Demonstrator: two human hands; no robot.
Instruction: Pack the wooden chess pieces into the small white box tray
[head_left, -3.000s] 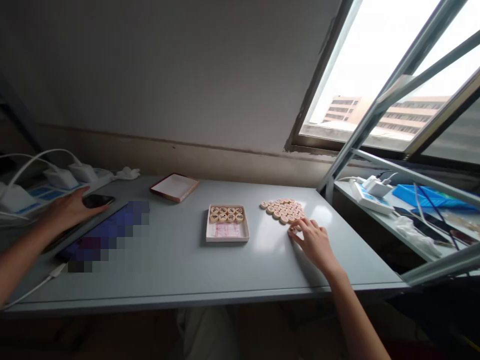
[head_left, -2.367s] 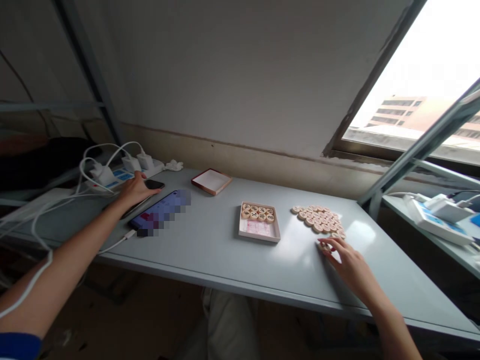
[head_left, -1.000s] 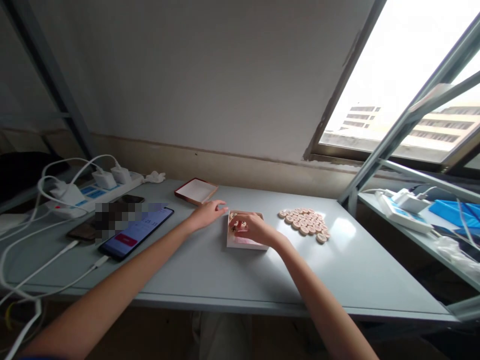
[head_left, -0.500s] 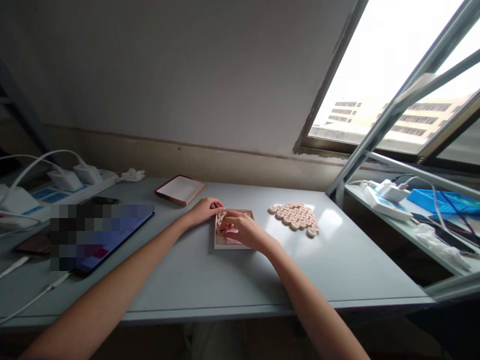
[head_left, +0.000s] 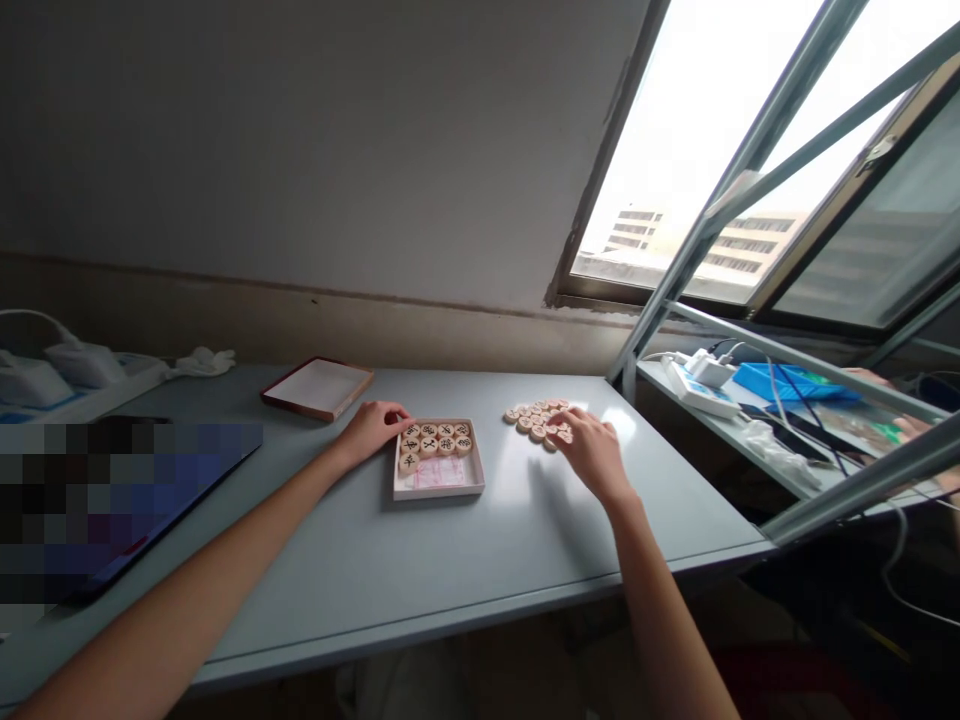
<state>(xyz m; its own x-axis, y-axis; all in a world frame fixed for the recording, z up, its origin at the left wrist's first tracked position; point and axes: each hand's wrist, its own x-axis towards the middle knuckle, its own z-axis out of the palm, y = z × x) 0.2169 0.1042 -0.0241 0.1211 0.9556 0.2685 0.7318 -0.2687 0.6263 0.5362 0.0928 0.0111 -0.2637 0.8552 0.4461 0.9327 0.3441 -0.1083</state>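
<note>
My left hand point(head_left: 371, 430) is closed at the far left corner of a shallow white box point(head_left: 442, 492), fingertips gripping its edge. Inside the box, several round wooden xiangqi pieces point(head_left: 429, 446) with dark characters lie in rows. A pink-and-white slip, perhaps a plastic bag point(head_left: 441, 473), covers the near part of the box floor. To the right, my right hand point(head_left: 592, 450) reaches over a loose group of xiangqi pieces point(head_left: 534, 420) on the table. Its fingers are bent but apart, with the tips at the pieces; the hand hides part of the group.
The box lid point(head_left: 319, 388) lies upturned at the back left of the grey table point(head_left: 420, 570). A tablet point(head_left: 165, 500), partly blurred out, and a power strip point(head_left: 142, 378) are on the left. Metal bars point(head_left: 697, 240) and a second desk with cables stand right; another person's hand point(head_left: 915, 430) shows there.
My right hand has moved from inside the box to the loose pieces on the right. My left hand stays at the box corner. The view has swung right.
</note>
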